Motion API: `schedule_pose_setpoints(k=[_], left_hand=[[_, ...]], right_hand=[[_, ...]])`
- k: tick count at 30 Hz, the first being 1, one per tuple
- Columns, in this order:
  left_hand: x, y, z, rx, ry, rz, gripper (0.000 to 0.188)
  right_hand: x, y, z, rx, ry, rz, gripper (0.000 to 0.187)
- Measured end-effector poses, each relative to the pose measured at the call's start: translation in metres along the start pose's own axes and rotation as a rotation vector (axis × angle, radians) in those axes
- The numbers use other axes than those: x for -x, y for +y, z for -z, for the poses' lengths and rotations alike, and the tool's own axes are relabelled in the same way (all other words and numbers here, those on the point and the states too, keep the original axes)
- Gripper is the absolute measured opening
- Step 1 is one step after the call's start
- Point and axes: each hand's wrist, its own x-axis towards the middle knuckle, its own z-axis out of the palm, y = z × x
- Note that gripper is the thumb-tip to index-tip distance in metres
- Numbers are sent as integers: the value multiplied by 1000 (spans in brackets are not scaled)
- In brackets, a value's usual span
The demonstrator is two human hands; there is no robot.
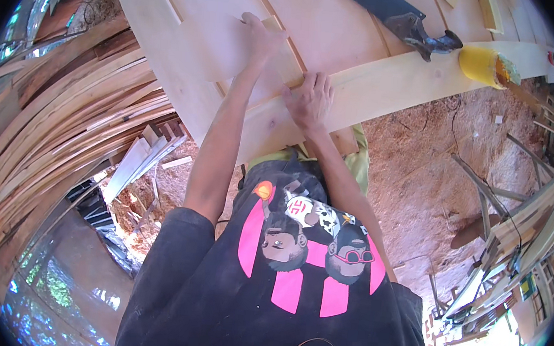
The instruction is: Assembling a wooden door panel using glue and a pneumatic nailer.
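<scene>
Left hand [260, 38] grips a thin wood strip [286, 50] lying on the pale panel [197, 27], fingers curled over it. Right hand [310, 100] lies flat, fingers spread, on the plank [397, 78] just below the strip. Handsaw [403, 16] and yellow cup [481, 64] sit farther right.

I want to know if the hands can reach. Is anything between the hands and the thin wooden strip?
Nothing visible is. The left hand and the right hand both already press on the thin wooden strip, which lies on the pale wooden panel.
</scene>
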Motion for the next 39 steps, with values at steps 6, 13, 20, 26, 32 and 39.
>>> schedule_pose_setpoints(k=[6,13,20,26,32,39], left_hand=[[-2,1,-7,-3,-24,27,85],[-7,-3,-13,-26,-25,39,88],[-18,-32,-33,-13,47,-32,92],[-19,-18,-33,6,-51,36,95],[-19,-27,-34,-58,-46,-22,96],[-17,-31,-42,-108,18,-109,93]], right_hand=[[1,2,-4,2,-18,-26,56],[-1,3,1,64,-22,-12,56],[3,-5,-6,73,7,8,54],[2,-6,-2,108,-33,-62,55],[2,-11,-2,128,-28,-69,52],[1,-11,-1,141,-58,-87,51]])
